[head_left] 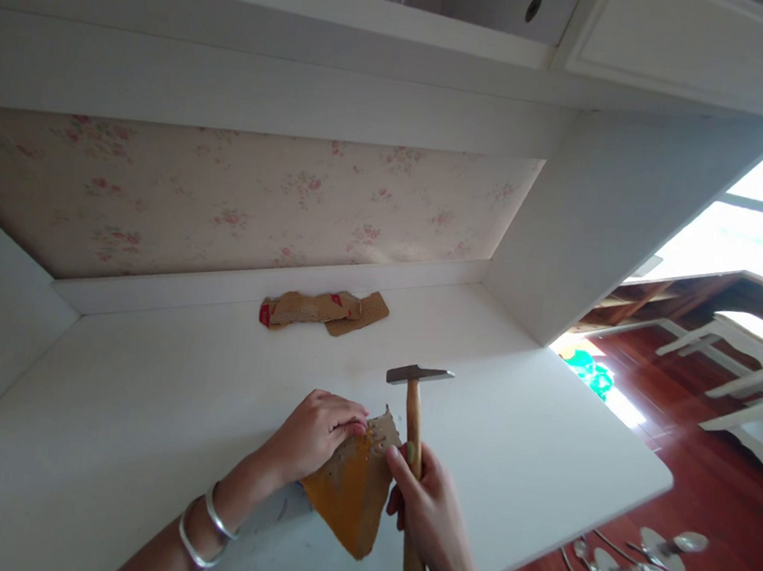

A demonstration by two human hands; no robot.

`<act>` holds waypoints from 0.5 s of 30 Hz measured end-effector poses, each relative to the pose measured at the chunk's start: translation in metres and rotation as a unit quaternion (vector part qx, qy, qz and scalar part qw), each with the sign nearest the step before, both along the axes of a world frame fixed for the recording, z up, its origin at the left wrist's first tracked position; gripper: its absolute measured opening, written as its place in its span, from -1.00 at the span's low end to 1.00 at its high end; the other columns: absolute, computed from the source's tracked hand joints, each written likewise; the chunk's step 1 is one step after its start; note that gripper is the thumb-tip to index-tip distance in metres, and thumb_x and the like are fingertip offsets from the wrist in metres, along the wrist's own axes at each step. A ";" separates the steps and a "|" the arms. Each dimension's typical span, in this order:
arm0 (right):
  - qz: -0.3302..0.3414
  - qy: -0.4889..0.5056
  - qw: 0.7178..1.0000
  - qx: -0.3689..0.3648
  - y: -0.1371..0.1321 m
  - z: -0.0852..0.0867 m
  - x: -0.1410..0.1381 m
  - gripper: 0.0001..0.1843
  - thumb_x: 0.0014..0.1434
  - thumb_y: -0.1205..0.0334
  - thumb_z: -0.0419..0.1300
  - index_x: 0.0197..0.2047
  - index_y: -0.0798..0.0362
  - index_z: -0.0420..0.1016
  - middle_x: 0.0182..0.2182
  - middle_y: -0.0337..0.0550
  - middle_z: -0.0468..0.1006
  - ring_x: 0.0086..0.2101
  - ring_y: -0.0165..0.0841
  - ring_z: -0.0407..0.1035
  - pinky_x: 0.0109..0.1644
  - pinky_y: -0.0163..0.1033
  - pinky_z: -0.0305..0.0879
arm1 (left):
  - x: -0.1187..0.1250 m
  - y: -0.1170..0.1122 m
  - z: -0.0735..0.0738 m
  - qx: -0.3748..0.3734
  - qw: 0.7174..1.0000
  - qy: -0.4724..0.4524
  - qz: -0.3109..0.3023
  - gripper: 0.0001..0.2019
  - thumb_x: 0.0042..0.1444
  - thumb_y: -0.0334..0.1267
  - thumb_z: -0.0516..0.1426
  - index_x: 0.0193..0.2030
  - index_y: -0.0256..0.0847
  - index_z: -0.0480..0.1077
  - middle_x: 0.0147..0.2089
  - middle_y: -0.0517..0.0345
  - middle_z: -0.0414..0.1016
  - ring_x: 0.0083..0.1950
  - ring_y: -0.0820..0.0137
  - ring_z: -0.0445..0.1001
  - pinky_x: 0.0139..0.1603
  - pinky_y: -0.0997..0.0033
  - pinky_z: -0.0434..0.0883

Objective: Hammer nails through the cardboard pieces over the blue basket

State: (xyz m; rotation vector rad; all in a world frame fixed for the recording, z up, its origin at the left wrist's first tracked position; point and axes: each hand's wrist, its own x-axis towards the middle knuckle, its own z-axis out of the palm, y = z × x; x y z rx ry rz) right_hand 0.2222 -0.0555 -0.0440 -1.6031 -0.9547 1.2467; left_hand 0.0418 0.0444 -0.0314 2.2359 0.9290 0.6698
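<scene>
My left hand [321, 434], with two silver bangles on its wrist, pinches the upper left edge of a torn cardboard piece [352, 491]. The piece is brown with a broad orange-yellow area, and its top is ragged with small dark marks or holes. In my right hand [430, 509] is a hammer [414, 416], its wooden handle slanting down and its metal head up. My right thumb lies close to the cardboard's right edge; I cannot tell whether it presses on it. Something greyish beneath the cardboard is mostly hidden.
Further back on the white desk [158, 398] lie torn strips of brown cardboard [317, 309] with red patches. A shelf [266, 14] overhangs the desk, and a side panel [531, 219] stands at right. Beyond the desk's right edge are a metal object [625, 565] and white stools [749, 351].
</scene>
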 end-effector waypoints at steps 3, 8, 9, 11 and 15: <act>0.001 -0.010 1.000 -0.005 -0.001 0.003 0.002 -0.55 0.20 -0.23 0.14 -0.42 -0.02 0.24 -0.76 -0.45 0.30 -0.74 -0.50 0.19 -0.68 -0.42 0.08 | 0.001 0.000 -0.002 0.005 1.000 0.005 0.000 -0.85 0.28 -0.28 0.16 -0.12 -0.01 0.57 -0.04 0.27 0.65 -0.02 0.34 0.57 0.11 0.30 0.27; 0.014 -0.037 0.999 0.011 -0.015 0.013 0.011 -0.49 0.23 -0.29 0.06 -0.48 -0.04 0.15 -0.71 -0.48 0.20 -0.74 -0.54 0.08 -0.67 -0.41 0.01 | 0.002 0.000 -0.002 -0.007 1.000 0.016 0.002 -0.86 0.29 -0.28 0.16 -0.19 0.00 0.57 -0.11 0.30 0.66 -0.05 0.37 0.57 0.11 0.33 0.24; 0.024 -0.043 0.999 0.018 -0.020 0.014 0.012 -0.49 0.23 -0.29 0.05 -0.47 -0.04 0.15 -0.71 -0.48 0.17 -0.73 -0.54 0.06 -0.67 -0.40 -0.01 | 0.002 0.001 -0.002 -0.006 1.000 0.017 -0.002 -0.85 0.29 -0.29 0.15 -0.20 0.00 0.56 -0.12 0.29 0.66 -0.06 0.37 0.57 0.10 0.34 0.24; 0.044 -0.052 0.997 0.030 -0.029 0.016 0.013 -0.50 0.23 -0.29 0.05 -0.46 -0.05 0.12 -0.67 -0.49 0.09 -0.69 -0.53 0.01 -0.66 -0.39 -0.07 | 0.002 0.001 -0.003 -0.002 1.000 0.017 -0.010 -0.85 0.30 -0.30 0.14 -0.21 -0.01 0.55 -0.12 0.28 0.66 -0.07 0.37 0.56 0.08 0.34 0.24; 0.089 -0.082 0.992 0.033 -0.039 0.015 0.011 -0.49 0.21 -0.28 0.07 -0.48 -0.07 0.06 -0.63 -0.48 -0.04 -0.64 -0.51 -0.10 -0.62 -0.35 -0.16 | 0.003 0.002 -0.005 0.009 1.000 0.017 -0.014 -0.85 0.29 -0.33 0.14 -0.27 -0.06 0.53 -0.19 0.27 0.65 -0.13 0.39 0.55 0.02 0.35 0.25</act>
